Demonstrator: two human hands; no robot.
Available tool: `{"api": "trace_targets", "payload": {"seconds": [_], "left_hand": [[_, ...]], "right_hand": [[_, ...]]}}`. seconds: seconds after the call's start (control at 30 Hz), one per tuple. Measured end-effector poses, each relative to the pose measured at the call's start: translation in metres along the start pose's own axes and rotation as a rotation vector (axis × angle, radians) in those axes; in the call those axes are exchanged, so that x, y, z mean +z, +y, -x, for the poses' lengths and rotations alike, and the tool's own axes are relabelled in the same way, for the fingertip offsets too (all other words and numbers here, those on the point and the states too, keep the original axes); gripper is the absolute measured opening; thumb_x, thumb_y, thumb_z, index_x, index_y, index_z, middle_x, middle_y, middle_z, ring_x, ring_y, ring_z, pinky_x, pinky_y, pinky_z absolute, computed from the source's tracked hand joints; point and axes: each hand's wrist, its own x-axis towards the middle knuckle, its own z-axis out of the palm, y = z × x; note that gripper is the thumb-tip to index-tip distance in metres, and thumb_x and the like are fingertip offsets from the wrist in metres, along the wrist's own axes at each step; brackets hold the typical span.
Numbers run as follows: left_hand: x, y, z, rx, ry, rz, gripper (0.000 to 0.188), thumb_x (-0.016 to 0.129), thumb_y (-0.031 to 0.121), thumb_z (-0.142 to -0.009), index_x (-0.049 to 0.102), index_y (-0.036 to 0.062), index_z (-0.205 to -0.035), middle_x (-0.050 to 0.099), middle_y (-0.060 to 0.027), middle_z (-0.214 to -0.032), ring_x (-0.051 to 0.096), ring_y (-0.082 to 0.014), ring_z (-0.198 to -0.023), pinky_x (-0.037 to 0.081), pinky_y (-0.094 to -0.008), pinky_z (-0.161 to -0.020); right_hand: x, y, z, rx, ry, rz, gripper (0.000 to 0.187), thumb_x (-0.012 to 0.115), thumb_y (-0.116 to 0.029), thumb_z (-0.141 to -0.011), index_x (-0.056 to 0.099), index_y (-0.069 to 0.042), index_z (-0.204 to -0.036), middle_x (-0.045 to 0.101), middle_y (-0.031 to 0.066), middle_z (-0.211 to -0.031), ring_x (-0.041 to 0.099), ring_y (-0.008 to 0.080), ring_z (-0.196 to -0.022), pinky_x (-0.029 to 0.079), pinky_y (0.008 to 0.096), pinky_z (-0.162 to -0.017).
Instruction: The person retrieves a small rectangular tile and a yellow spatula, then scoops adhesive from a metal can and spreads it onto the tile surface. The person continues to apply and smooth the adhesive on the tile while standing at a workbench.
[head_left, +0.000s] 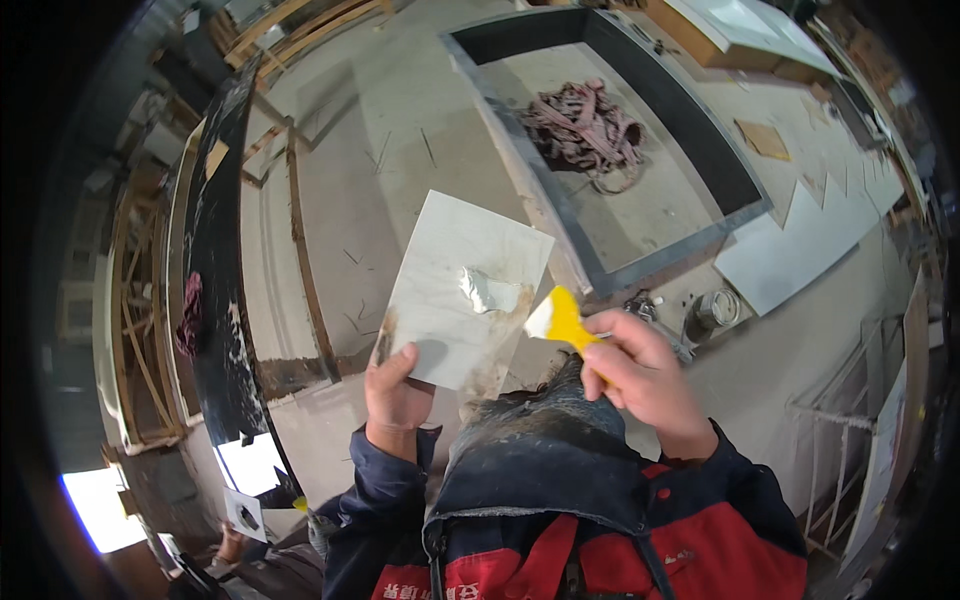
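Observation:
My left hand (398,395) grips a flat white board (425,285) by its near left corner, thumb on top and the other fingers hidden beneath. A wet, glossy blob of pale putty-like paste (480,289) lies near the board's middle, and brownish smears mark its edges. In my right hand (640,375) is a yellow putty knife (568,322), its broad end pointing left toward the board. White paste covers the tip of the knife. The knife appears just off the board's right side, apart from the blob.
Ahead stands a dark rectangular frame (690,130) with a heap of reddish rags (590,130) inside. A metal can (715,308) and a jagged white sheet (800,245) are to the right. Along the left runs a long black panel (215,220). Another person's hand (232,545) shows lower left.

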Motion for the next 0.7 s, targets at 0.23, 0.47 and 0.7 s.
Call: {"api": "trace_targets", "payload": {"seconds": [0.23, 0.47, 0.7], "left_hand": [[-0.034, 0.031, 0.086, 0.282, 0.053, -0.086, 0.071, 0.070, 0.015, -0.089, 0.043, -0.0059, -0.151, 0.059, -0.0187, -0.142, 0.057, -0.0302, -0.131, 0.044, -0.0418, -0.111], [-0.140, 0.053, 0.161, 0.315, 0.065, -0.215, 0.072, 0.064, 0.006, -0.089, 0.038, -0.0089, -0.155, 0.055, -0.0174, -0.147, 0.053, -0.0265, -0.136, 0.038, -0.0379, -0.115], [-0.189, 0.065, 0.215, 0.335, 0.192, -0.083, 0.070, 0.060, 0.004, -0.089, 0.039, -0.0091, -0.155, 0.056, -0.0166, -0.146, 0.054, -0.0255, -0.135, 0.039, -0.0363, -0.114]], "right_hand": [[0.107, 0.041, -0.017, 0.192, -0.167, 0.093, 0.024, 0.058, -0.016, -0.105, 0.057, 0.000, -0.123, 0.065, 0.0058, -0.071, 0.046, 0.0051, -0.051, 0.031, 0.0213, -0.045], [0.218, 0.055, -0.029, 0.282, -0.301, 0.184, 0.025, 0.058, -0.014, -0.103, 0.055, 0.001, -0.123, 0.064, 0.0082, -0.070, 0.043, 0.0044, -0.046, 0.028, 0.0204, -0.042], [0.297, 0.074, -0.055, 0.231, -0.555, 0.380, 0.020, 0.057, -0.015, -0.105, 0.057, -0.001, -0.119, 0.065, 0.0051, -0.070, 0.044, 0.0022, -0.047, 0.029, 0.0183, -0.043]]}}
